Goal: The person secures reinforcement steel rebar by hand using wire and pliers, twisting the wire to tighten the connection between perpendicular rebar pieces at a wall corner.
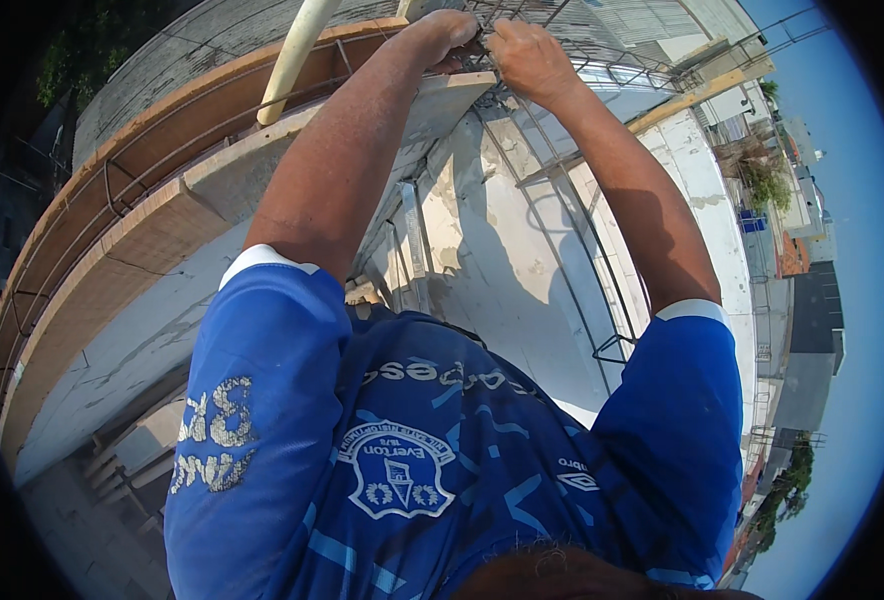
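Both my arms reach up to the top of the view, where thin steel reinforcing bars meet at the end of a wooden form. My left hand is closed beside the bars, with its fingertips partly hidden. Just right of it, my right hand is closed in a pinch against the same joint. Whatever small thing the fingers grip there is too small to make out. The wooden formwork board ends right under my hands.
A long formwork trough with bars inside curves away to the left. A pale pipe leans across it. More bars hang down beside a sunlit wall. A wooden beam lies at right, with rooftops beyond it.
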